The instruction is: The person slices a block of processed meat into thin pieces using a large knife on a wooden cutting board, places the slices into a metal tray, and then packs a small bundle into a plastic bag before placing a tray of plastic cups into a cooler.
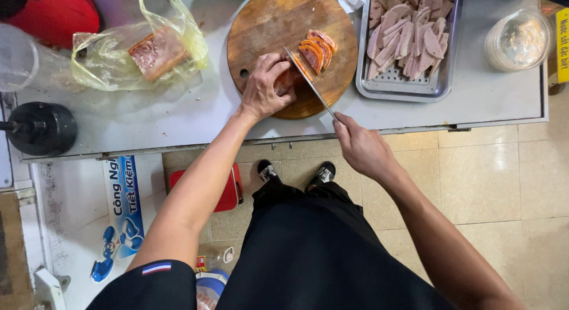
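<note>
A round wooden cutting board lies on the grey counter. My left hand presses down on a reddish block of meat at the board's near edge. In my right hand is a long knife, its blade slanting across the board and resting against the meat just beside my left fingers. A short row of cut orange-edged slices leans together on the board beyond the blade.
A perforated metal tray full of pale pink meat slices sits to the right of the board. A clear plastic bag with a meat block lies left. A round clear container stands far right. A black round object sits at the left edge.
</note>
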